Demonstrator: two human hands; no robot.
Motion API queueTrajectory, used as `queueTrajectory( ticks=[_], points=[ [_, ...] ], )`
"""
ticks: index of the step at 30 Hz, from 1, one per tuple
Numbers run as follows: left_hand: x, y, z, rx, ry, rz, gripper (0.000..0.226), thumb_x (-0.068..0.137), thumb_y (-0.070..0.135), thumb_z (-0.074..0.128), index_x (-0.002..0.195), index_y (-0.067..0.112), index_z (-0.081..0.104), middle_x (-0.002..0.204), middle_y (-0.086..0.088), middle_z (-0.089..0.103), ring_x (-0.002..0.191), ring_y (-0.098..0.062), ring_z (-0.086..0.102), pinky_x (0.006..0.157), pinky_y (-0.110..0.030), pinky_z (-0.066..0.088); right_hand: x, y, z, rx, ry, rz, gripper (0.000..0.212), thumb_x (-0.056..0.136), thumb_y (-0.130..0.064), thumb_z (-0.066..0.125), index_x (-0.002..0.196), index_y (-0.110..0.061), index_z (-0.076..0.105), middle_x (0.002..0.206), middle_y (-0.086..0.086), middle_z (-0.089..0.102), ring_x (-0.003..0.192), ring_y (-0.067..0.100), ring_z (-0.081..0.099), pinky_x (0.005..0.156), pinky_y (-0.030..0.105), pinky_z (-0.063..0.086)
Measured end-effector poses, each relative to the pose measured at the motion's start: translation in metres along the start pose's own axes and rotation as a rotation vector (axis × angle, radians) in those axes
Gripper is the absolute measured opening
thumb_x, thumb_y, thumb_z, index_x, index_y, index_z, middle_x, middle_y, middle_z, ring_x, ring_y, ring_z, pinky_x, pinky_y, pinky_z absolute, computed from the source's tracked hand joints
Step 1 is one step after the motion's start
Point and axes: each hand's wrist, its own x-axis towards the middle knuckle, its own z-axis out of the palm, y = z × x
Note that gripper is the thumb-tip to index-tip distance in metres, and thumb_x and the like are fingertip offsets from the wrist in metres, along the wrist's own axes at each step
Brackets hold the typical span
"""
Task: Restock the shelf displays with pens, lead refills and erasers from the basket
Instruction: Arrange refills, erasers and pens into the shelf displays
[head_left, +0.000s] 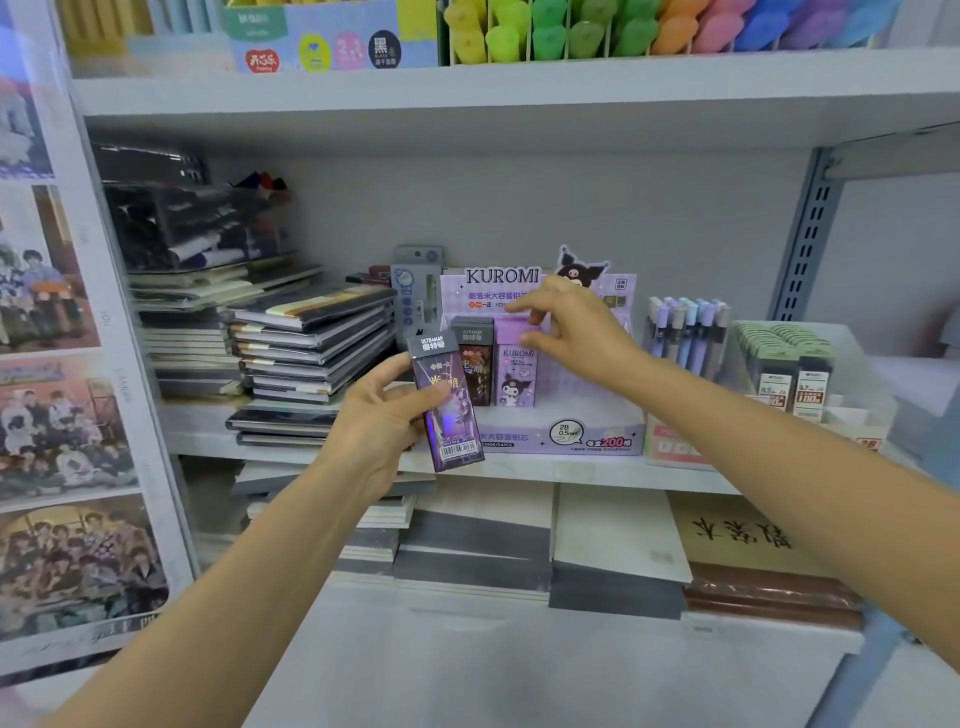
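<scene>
Shelf (519, 470) edge runs just below both my hands, its front lip showing between the notebook stack (311, 343) on the left and the Kuromi display box (597, 434) in the middle. My left hand (382, 421) is out in front of that lip, fingers wrapped round a dark Ultraman refill pack (448, 402), held upright and a little tilted, barcode end down, apart from the display. My right hand (576, 338) is over the display's open tray, thumb and forefinger nipping the top of a lilac Kuromi pack (515, 376). That pack stands at the left end of the tray, touching a second dark pack (475, 366) on its left. To the right of the lilac pack the tray shows its lilac lining, open room, though my right wrist covers a good part of it. Just beside the display on the right stand upright pens (685, 332), then a clear tray of green refills (789, 364). The upper shelf (467, 88) leaves plenty of headroom, and a slotted upright (805, 234) stands at the back right. The display header is partly hidden behind my right hand, its small print unreadable. Photo prints (52, 364) on the left panel are cut by the frame edge. Stacks on the lower shelf (618, 535) are blurred.
</scene>
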Motion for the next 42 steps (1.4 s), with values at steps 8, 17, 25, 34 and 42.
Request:
queueTrajectory(
  ticks=[8, 17, 25, 34, 42],
  points=[
    [-0.001, -0.001, 0.008, 0.046, 0.003, 0.063, 0.049, 0.078, 0.002, 0.075, 0.123, 0.009, 0.055, 0.084, -0.01, 0.076, 0.066, -0.02, 0.07, 0.068, -0.03, 0.055, -0.019, -0.048, -0.001, 0.508, -0.149, 0.014, 0.038, 0.093, -0.029, 0.062, 0.129, -0.02, 0.058, 0.11, -0.005, 0.065, 0.092, 0.014, 0.064, 0.081, 0.025, 0.052],
    [-0.015, -0.045, -0.008, 1.07, 0.053, 0.704, 0.049, 0.089, 0.009, 0.062, 0.136, 0.008, 0.049, 0.14, -0.006, 0.051, 0.134, -0.023, 0.041, 0.11, -0.036, 0.032, -0.008, -0.035, -0.009, 0.44, 0.173, 0.094, 0.026, 0.09, -0.016, 0.066, 0.116, -0.012, 0.064, 0.091, 0.0, 0.066, 0.075, 0.015, 0.059, 0.075, 0.029, 0.051],
    [-0.02, -0.066, -0.011, 1.512, -0.041, 0.757, 0.058, 0.088, 0.012, 0.062, 0.141, 0.0, 0.044, 0.143, -0.016, 0.049, 0.14, -0.034, 0.037, 0.115, -0.05, 0.028, -0.007, -0.042, 0.016, 0.301, 0.101, -0.004, 0.019, 0.088, -0.014, 0.068, 0.107, -0.013, 0.067, 0.09, 0.005, 0.071, 0.066, 0.013, 0.065, 0.072, 0.028, 0.055],
    [-0.016, -0.069, -0.015, 1.58, -0.066, 0.761, 0.062, 0.093, 0.02, 0.051, 0.15, 0.007, 0.03, 0.15, -0.01, 0.038, 0.146, -0.027, 0.024, 0.121, -0.042, 0.013, 0.008, -0.045, 0.016, 0.282, -0.01, -0.029, 0.02, 0.089, -0.015, 0.067, 0.109, -0.014, 0.066, 0.093, 0.006, 0.069, 0.068, 0.019, 0.068, 0.075, 0.041, 0.056],
    [-0.016, -0.071, -0.016, 1.604, -0.075, 0.746, 0.065, 0.095, 0.024, 0.045, 0.153, 0.01, 0.018, 0.156, -0.006, 0.028, 0.148, -0.024, 0.013, 0.122, -0.039, 0.003, 0.004, -0.037, 0.016, 0.23, 0.011, -0.058, 0.032, 0.092, -0.008, 0.06, 0.122, -0.018, 0.062, 0.109, -0.005, 0.058, 0.079, 0.002, 0.057, 0.078, 0.022, 0.052]
  ],
)
